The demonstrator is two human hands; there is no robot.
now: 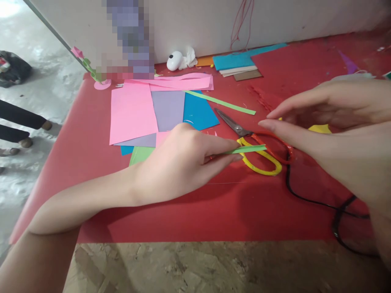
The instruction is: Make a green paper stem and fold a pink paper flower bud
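My left hand (pixel 180 162) reaches over the red table and pinches a narrow green paper strip (pixel 252 149) between thumb and fingers. The strip looks folded lengthwise, and its free end points right. My right hand (pixel 330 118) hangs at the right with thumb and index fingertip close together. A tiny yellow bit shows between them; what it is I cannot make out. Below and between the hands lie scissors (pixel 238 128) with one red and one yellow handle. Another green strip (pixel 226 102) rests beyond the scissors. A yellow piece (pixel 319 129) is partly hidden behind my right hand.
Pink sheets (pixel 132 116), a purple sheet (pixel 168 106) and a blue sheet (pixel 198 112) overlap at left centre. A black cord (pixel 305 200) loops at right. Against the wall are a white egg-shaped object (pixel 174 61) and a blue stack (pixel 235 61). A paper flower (pixel 91 69) stands far left.
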